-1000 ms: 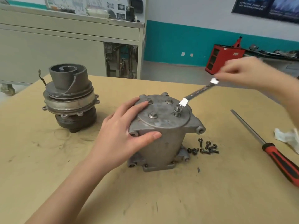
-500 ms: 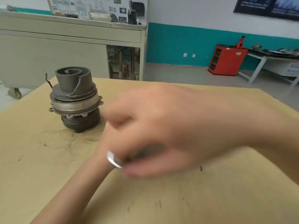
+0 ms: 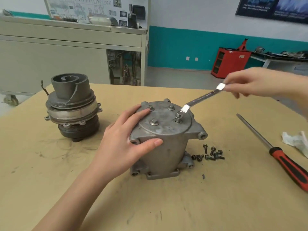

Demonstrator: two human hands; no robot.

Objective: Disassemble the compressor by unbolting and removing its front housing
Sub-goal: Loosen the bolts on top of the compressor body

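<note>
The grey cast compressor housing (image 3: 166,147) stands upright on the wooden table (image 3: 150,205). Its round top plate carries several hex bolts; one bolt (image 3: 178,116) at the right stands raised out of its hole. A flat metal wrench (image 3: 202,97) sits on that raised bolt, its handle running up to the right. My right hand (image 3: 250,82) pinches the far end of the wrench. My left hand (image 3: 126,144) grips the housing's left side, fingers on the top plate and thumb across the front.
A dark scroll and pulley assembly (image 3: 73,107) stands to the left. Several loose black screws (image 3: 209,154) lie right of the housing. A red-handled screwdriver (image 3: 283,159) and a crumpled white rag (image 3: 295,140) lie at the right edge. A metal cabinet (image 3: 66,52) stands behind.
My right hand swept blurred across the view half a second ago, hiding the housing, and is back at the far right on the wrench. The raised bolt stands higher out of its hole.
</note>
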